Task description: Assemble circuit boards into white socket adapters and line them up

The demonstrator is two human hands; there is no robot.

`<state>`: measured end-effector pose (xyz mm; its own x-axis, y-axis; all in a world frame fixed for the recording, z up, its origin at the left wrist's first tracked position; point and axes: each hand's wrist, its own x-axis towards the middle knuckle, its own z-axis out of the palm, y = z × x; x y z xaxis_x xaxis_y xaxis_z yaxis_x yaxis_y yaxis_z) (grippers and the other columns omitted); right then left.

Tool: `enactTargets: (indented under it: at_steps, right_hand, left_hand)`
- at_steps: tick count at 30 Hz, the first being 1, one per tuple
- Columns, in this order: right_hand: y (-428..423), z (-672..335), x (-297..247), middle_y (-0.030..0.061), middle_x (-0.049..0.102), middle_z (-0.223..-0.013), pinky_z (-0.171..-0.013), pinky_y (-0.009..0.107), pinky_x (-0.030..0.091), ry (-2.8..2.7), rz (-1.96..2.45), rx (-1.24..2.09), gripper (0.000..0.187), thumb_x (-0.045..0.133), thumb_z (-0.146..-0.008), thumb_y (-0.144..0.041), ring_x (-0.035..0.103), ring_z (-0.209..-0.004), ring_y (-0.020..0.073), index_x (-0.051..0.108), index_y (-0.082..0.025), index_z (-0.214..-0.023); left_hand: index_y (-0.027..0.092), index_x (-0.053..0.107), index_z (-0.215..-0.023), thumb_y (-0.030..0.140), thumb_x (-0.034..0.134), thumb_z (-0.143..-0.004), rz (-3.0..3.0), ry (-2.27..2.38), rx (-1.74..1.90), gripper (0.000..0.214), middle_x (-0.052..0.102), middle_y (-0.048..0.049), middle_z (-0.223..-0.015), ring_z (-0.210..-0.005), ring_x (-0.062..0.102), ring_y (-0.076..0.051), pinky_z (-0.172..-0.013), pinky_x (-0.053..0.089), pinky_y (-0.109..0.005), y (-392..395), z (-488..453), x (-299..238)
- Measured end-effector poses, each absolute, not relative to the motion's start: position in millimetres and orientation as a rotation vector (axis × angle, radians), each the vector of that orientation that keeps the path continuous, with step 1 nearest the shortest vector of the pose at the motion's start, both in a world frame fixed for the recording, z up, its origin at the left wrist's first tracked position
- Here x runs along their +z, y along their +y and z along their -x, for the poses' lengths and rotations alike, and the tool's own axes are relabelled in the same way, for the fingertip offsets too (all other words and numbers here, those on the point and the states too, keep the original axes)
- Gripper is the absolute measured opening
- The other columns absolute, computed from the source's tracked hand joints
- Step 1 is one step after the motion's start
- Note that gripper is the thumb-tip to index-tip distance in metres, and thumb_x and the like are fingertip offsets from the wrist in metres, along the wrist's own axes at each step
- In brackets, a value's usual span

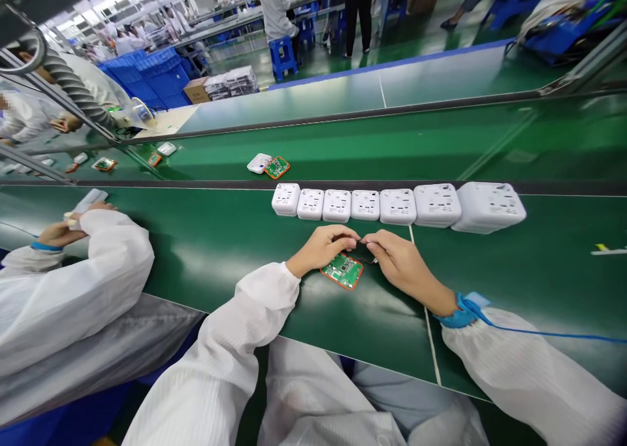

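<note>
My left hand (323, 249) and my right hand (399, 263) meet above the green conveyor belt (235, 263). Their fingertips pinch a thin dark wire (367, 247) with a small pale connector at one end. Just below my left hand lies a green circuit board with an orange edge (343, 271), and a short stretch of wire runs near its top edge. Just beyond my fingers stands a row of several white plastic device housings (365, 206). A blue wrist strap (460, 315) circles my right wrist, with its blue cord running off to the right.
A co-worker's white sleeve (93, 270) and hands holding a white part lie at the left. On the far belt are a white housing (258, 163) and a green board (277, 167). Blue crates (147, 77), stools and other workers stand beyond.
</note>
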<state>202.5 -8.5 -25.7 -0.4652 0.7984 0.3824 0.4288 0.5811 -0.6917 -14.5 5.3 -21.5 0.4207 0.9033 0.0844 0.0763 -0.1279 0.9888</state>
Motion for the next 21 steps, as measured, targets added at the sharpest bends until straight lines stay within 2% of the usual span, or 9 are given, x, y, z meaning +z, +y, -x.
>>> enactTargets:
  at_steps: [3,6,11,21]
  right_hand:
    - [-7.7,-202.5,-30.5,0.0069,0.064,-0.088,-0.072,0.037,0.048,-2.101,0.986,0.645,0.03,0.036,-0.109,-0.037,0.063,-0.079,0.0235,0.062,-0.021,-0.107]
    - [-9.6,-202.7,-32.6,0.0067,0.067,-0.089,-0.07,0.037,0.049,-2.042,1.067,0.671,0.021,0.042,-0.106,-0.035,0.065,-0.078,0.0236,0.058,-0.021,-0.109]
    - [-14.1,-198.0,-26.6,0.0054,0.067,-0.087,-0.071,0.035,0.049,-1.982,1.065,0.624,0.011,0.051,-0.101,-0.03,0.065,-0.078,0.0229,0.058,-0.022,-0.099]
    - [-14.4,-192.8,-24.5,0.0054,0.066,-0.086,-0.071,0.034,0.048,-2.0,1.014,0.618,0.013,0.047,-0.101,-0.027,0.062,-0.077,0.0221,0.057,-0.022,-0.096]
  left_hand:
    - [0.014,0.074,-0.103,0.026,0.06,-0.094,-1.631,0.923,0.871,0.021,0.071,-0.0077,-0.092,-0.082,0.065,-0.016,-0.077,0.053,-0.028,5.7,15.6,-18.6]
    - [0.013,0.073,-0.105,0.024,0.059,-0.093,-1.602,0.934,0.864,0.021,0.072,-0.008,-0.091,-0.082,0.067,-0.016,-0.077,0.053,-0.028,5.4,15.1,-18.4]
    - [0.013,0.071,-0.098,0.022,0.059,-0.092,-1.645,0.936,0.852,0.016,0.072,-0.0061,-0.086,-0.079,0.066,-0.016,-0.077,0.053,-0.028,2.3,12.0,-14.8]
    - [0.015,0.069,-0.094,0.017,0.053,-0.092,-1.748,0.994,0.806,0.015,0.072,-0.0046,-0.086,-0.08,0.067,-0.017,-0.076,0.052,-0.028,0.2,9.2,-9.8]
